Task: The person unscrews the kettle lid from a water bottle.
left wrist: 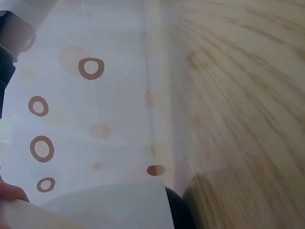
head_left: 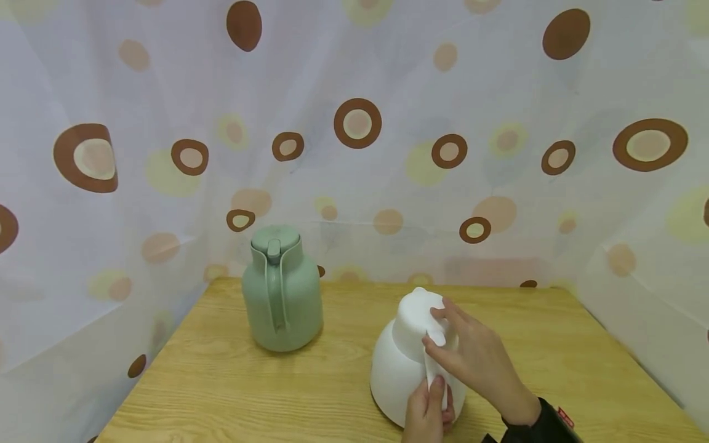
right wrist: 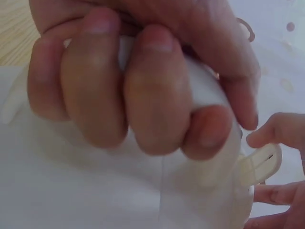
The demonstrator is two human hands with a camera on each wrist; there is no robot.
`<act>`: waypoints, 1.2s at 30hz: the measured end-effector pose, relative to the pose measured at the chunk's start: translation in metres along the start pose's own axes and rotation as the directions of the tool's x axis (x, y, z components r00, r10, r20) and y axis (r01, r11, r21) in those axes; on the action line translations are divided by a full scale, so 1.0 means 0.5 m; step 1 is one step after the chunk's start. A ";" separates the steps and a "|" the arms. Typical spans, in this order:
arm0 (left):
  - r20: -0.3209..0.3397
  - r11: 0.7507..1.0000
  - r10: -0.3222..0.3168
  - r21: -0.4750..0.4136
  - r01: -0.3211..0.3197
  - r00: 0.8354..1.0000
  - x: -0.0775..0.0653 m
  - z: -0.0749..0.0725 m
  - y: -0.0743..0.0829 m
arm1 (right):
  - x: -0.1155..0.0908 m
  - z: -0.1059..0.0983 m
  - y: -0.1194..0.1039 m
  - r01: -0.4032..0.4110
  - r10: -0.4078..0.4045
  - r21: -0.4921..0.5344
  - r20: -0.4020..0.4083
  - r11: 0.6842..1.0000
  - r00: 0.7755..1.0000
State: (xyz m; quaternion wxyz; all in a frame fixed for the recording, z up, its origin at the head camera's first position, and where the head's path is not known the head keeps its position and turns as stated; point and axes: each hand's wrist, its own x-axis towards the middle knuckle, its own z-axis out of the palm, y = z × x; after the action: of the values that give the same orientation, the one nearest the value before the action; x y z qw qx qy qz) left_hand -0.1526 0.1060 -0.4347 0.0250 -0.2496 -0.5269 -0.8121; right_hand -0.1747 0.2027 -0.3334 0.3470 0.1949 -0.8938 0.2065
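A white thermos jug (head_left: 390, 369) stands on the wooden table, its body wide and its neck narrow. My left hand (head_left: 423, 415) grips the jug's handle; in the right wrist view its curled fingers (right wrist: 155, 95) wrap round the handle. At the neck, my right hand (head_left: 482, 357) has its fingers spread against the white lid (head_left: 418, 307), with its thumb close to the small lid lever (right wrist: 261, 164). The left wrist view holds the white body (left wrist: 114, 205) and dark base (left wrist: 182, 210), with only a bit of the left hand at the edge.
A green thermos jug (head_left: 301, 301) stands upright to the left, its handle facing me. Both jugs are on the wood-grain table (head_left: 332, 394). Behind and beside the table hangs a white cloth (head_left: 388, 67) with brown and yellow spots.
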 end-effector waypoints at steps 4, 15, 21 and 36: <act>-0.040 1.000 0.007 0.016 -0.007 0.999 0.002 -0.001 0.001 | 0.005 0.005 0.010 0.046 -0.046 0.027 -0.009 0.999 0.999; -0.085 1.000 0.002 0.018 0.000 0.996 0.001 0.002 0.003 | 0.011 0.008 0.036 0.146 -0.146 0.098 -0.003 0.984 0.989; -0.075 0.999 0.036 0.038 -0.033 0.997 -0.004 0.005 0.006 | 0.010 0.006 0.063 0.190 -0.197 0.135 0.037 0.972 0.980; -0.046 0.990 0.124 0.068 -0.120 0.991 -0.002 0.022 -0.006 | 0.060 -0.016 0.038 0.121 -0.103 -0.030 0.350 0.992 0.931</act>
State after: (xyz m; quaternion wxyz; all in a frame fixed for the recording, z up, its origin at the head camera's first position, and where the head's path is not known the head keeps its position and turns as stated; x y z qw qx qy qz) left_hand -0.1487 0.1167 -0.4341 0.0960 -0.2598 -0.5360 -0.7975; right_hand -0.2001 0.2166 -0.3114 0.1997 0.2702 -0.9334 0.1257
